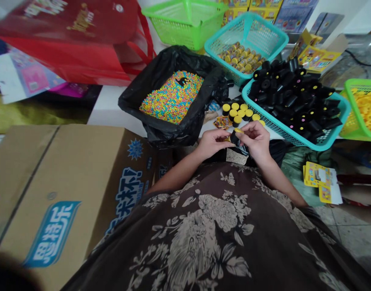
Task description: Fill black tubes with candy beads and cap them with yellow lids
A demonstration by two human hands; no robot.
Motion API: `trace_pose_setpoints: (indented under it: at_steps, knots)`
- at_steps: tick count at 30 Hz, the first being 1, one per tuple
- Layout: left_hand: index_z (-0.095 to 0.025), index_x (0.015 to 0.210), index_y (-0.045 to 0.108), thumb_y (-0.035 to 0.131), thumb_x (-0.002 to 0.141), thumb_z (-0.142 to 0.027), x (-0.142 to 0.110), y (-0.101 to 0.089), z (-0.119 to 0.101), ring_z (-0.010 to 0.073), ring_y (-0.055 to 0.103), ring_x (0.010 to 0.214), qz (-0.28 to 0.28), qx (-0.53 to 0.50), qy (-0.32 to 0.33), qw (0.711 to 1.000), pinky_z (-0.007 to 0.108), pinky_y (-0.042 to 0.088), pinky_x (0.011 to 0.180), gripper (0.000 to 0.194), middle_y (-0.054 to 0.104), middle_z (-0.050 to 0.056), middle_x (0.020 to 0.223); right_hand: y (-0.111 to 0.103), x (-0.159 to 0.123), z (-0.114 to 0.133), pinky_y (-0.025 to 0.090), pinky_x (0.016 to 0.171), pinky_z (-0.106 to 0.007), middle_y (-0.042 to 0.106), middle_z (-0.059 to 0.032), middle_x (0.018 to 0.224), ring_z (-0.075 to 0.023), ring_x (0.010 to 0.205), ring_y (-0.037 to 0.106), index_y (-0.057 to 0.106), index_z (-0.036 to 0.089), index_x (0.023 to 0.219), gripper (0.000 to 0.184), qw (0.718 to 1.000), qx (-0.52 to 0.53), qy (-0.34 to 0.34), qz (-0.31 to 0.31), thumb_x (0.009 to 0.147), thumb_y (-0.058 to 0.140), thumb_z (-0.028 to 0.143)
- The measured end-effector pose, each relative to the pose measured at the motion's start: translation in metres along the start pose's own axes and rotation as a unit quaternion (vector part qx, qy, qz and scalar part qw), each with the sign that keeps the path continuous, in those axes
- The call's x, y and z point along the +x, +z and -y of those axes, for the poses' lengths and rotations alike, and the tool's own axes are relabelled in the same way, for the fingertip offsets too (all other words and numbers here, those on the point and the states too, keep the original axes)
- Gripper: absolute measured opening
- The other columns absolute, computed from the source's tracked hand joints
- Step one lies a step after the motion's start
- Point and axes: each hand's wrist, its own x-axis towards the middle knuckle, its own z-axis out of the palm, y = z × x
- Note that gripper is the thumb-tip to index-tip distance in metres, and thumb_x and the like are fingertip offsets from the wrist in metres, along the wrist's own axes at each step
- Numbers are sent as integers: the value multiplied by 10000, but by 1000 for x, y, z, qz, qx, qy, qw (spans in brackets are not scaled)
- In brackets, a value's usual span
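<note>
- I am watching a small black canister (234, 136) with a yellow cap (238, 130); it is sitting between both hands, at the near edge of the table (108, 110), tilted a little.
- The left hand (212, 143) is gripping narrowly, thumb against fingers, at the canister's side, where a yellow printed piece (227, 139) is showing; I cannot tell whether that piece is stuck on or loose.
- The right hand (258, 139) is pinching the canister near its capped end with thumb and fingers close together.
- I am judging the canister light and stiff, probably moulded plastic, so a firm fingertip squeeze should not be denting it.
- Its dark wall is looking smooth and round, so I am expecting it to roll or slip under a lopsided pinch.
- I am favouring a hold around mid-body, thumb opposite fingers; pulling on the cap alone could be working it loose.
- I am reckoning the printed piece thin and easily creased, best taken by its edges.
- Just beyond, yellow-capped canisters (237, 120) are standing together beside a printed label pile (222, 122), and a teal basket (287, 131) is holding heaped black containers (290, 87).
</note>
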Motion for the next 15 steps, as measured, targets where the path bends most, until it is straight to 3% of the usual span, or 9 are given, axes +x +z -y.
trace_pose_setpoints:
  at_steps: [4,7,12,15]
  knots:
    - [-150,911,780,956,604,-491,-3,3,4,98,513,485,27,-63,-92,993,236,349,479,491,619,-28,600,4,-2,2,424,406,-250,569,82,599,-96,438,505,557,261,806,466,1000,-3,-13,-6,727,921,542]
    - [-149,907,773,951,610,-445,-4,6,7,89,490,466,17,-105,-126,986,233,305,454,455,626,-24,607,6,-2,2,404,403,-251,553,84,588,-96,433,493,551,263,802,477,1000,-4,-15,-14,728,912,564]
    - [-150,791,757,1002,528,-377,-3,15,10,114,598,679,-21,-202,-115,972,255,463,674,425,695,-6,741,8,-5,-1,376,426,-252,533,79,596,-92,464,461,558,262,799,460,999,-32,-25,-22,735,907,554]
    - [-153,789,751,1011,530,-386,-2,19,11,130,639,755,-11,-272,-130,953,287,498,795,435,713,-4,788,10,-9,-4,420,444,-262,529,78,599,-98,479,468,571,263,813,453,999,-35,-22,-16,737,898,567]
